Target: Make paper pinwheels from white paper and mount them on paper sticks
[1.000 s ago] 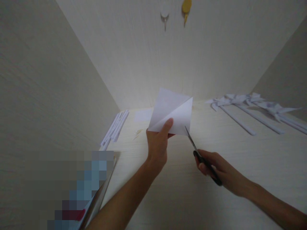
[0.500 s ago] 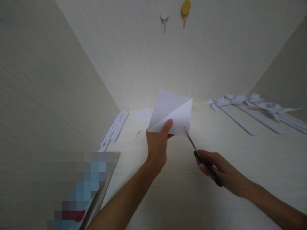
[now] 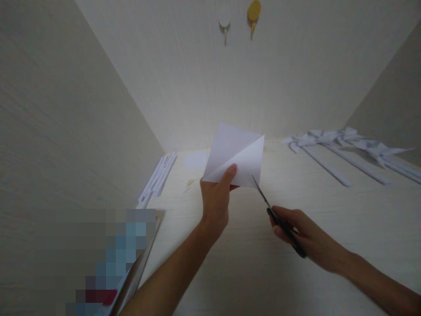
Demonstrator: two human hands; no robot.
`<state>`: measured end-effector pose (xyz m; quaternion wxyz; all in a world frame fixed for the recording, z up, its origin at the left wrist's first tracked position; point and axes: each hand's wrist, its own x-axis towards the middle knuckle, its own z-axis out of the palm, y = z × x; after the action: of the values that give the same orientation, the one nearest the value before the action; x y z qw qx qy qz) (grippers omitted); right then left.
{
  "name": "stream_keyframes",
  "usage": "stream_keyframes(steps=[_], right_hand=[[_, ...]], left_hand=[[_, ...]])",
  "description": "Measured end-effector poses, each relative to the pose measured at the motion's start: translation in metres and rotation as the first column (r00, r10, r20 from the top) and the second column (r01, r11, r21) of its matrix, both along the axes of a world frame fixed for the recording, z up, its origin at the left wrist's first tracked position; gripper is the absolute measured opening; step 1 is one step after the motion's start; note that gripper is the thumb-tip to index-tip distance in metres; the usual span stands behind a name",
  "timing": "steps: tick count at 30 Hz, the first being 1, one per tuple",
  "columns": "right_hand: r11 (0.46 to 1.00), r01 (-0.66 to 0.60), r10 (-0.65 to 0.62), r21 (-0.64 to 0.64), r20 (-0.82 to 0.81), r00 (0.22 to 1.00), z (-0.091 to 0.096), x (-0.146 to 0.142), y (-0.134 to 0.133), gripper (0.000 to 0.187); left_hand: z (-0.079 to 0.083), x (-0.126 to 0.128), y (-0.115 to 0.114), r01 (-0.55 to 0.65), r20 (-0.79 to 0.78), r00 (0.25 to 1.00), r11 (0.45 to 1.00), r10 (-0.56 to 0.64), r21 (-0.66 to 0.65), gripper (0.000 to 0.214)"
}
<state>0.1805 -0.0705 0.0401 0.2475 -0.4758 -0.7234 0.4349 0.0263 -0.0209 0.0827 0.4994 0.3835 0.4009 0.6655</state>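
My left hand (image 3: pixel 216 198) pinches the lower left corner of a folded white sheet of paper (image 3: pixel 235 155) and holds it up above the pale table (image 3: pixel 250 259). The fold runs diagonally across the sheet. In my right hand (image 3: pixel 297 232), fingers wrapped round the black handles, is a pair of scissors (image 3: pixel 275 213). Their blades point up and left, and the tip reaches the paper's lower right edge.
Several rolled white paper sticks (image 3: pixel 158 174) lie along the left wall. Finished paper pinwheels (image 3: pixel 342 147) on sticks lie at the right back. A small white sheet (image 3: pixel 194 159) is flat near the back wall. Two hooks (image 3: pixel 255 11) hang high on that wall. A blurred patch fills the lower left.
The scissors and my right hand have shifted very slightly; the blade tip stays at the paper's lower edge. The left hand and paper have barely moved.
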Motion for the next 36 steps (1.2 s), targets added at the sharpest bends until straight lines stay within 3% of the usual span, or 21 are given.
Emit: stream_keyframes(steps=[36], right_hand=[[0.999,0.001,-0.003,0.04,0.066,0.998,0.0013,0.0014,-0.0002,0.023]], left_hand=[[0.0,-0.0002,-0.0008,0.01,0.011,1.0,1.0,-0.01,0.008,0.033]])
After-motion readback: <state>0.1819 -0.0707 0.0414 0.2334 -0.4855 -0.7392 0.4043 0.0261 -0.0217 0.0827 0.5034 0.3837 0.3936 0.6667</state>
